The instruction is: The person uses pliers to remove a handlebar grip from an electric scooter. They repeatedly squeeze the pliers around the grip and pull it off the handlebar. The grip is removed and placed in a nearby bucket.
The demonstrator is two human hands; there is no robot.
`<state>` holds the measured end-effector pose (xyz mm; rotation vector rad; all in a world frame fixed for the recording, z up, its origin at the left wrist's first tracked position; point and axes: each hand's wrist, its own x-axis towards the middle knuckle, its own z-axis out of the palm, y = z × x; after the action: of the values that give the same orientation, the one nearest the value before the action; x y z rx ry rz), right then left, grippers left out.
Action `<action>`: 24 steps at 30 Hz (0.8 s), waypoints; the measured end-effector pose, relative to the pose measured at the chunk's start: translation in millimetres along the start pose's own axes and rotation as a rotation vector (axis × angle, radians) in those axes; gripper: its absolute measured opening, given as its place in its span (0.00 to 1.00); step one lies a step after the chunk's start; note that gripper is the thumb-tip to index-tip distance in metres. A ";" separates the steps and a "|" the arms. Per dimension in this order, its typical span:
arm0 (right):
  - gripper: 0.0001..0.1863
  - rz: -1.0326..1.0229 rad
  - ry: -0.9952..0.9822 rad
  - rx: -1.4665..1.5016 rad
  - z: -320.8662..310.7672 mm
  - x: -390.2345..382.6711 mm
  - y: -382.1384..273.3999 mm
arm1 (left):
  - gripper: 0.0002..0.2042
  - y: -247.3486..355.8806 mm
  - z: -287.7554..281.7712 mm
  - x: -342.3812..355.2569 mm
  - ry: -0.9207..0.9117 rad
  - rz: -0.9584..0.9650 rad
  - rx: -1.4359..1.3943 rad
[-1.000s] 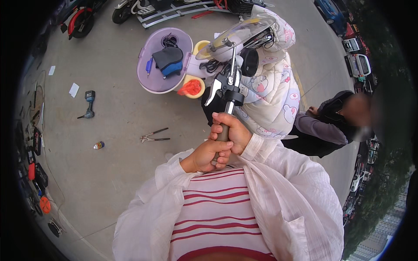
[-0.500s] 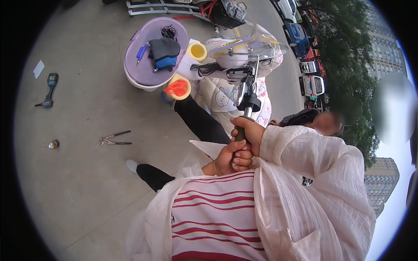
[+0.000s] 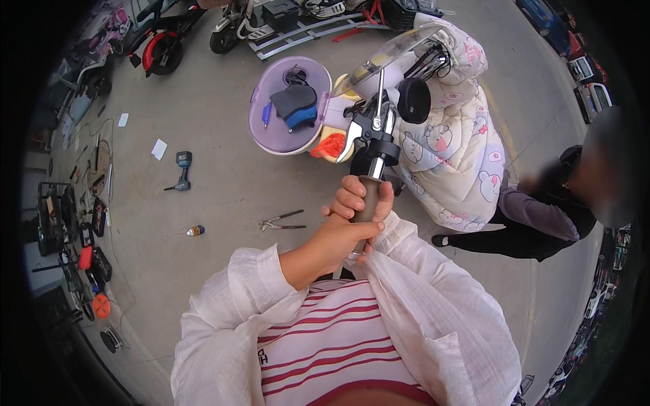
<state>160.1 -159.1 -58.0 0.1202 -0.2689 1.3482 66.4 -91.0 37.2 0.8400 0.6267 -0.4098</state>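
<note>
Brown grip [image 3: 366,203], end of handlebar [image 3: 378,166]: I see left hand [image 3: 333,238], right hand [image 3: 351,197] gripping it. Dark lettering [image 3: 263,356] by shirt's [image 3: 338,331] left edge.

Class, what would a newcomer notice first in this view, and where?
At the centre, the left hand and right hand both hold a brown grip, the right hand higher up. Above and to the left sits a purple basket with a grey-and-blue pouch inside; to the right spreads a puffy cartoon-patterned cover.
</note>
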 end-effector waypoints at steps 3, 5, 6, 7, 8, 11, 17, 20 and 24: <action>0.20 -0.144 -0.453 0.257 -11.2 29.9 28.2 | 0.09 3.4 13.2 -2.4 0.208 0.047 0.239; 0.17 -0.238 -0.690 0.370 -18.0 43.0 34.6 | 0.11 11.1 28.5 -4.1 0.323 0.066 0.364; 0.16 -0.204 -0.685 0.373 -20.1 45.2 34.0 | 0.11 11.6 28.7 -3.0 0.353 0.039 0.389; 0.15 -0.174 -0.674 0.356 -20.1 43.7 28.2 | 0.11 12.2 29.1 -1.3 0.360 0.014 0.414; 0.15 -0.149 -0.664 0.338 -19.4 41.9 22.5 | 0.12 14.5 28.5 -0.5 0.367 -0.012 0.443; 0.15 -0.044 -0.268 0.197 1.4 18.2 5.7 | 0.11 2.5 16.1 4.6 0.331 -0.039 0.308; 0.15 0.098 0.195 -0.079 24.3 -2.9 -14.7 | 0.14 0.5 2.3 5.5 0.020 -0.153 0.012; 0.16 0.173 0.446 -0.189 45.8 -8.6 -19.5 | 0.15 -9.3 -8.8 8.6 -0.192 -0.201 -0.185; 0.15 0.278 0.791 -0.331 73.0 -3.0 -24.5 | 0.16 -37.6 -22.7 26.0 -0.533 -0.215 -0.456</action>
<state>174.4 -184.9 13.2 -0.7394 0.1720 1.5004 56.7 -98.3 -12.4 0.2072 0.2902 -0.6288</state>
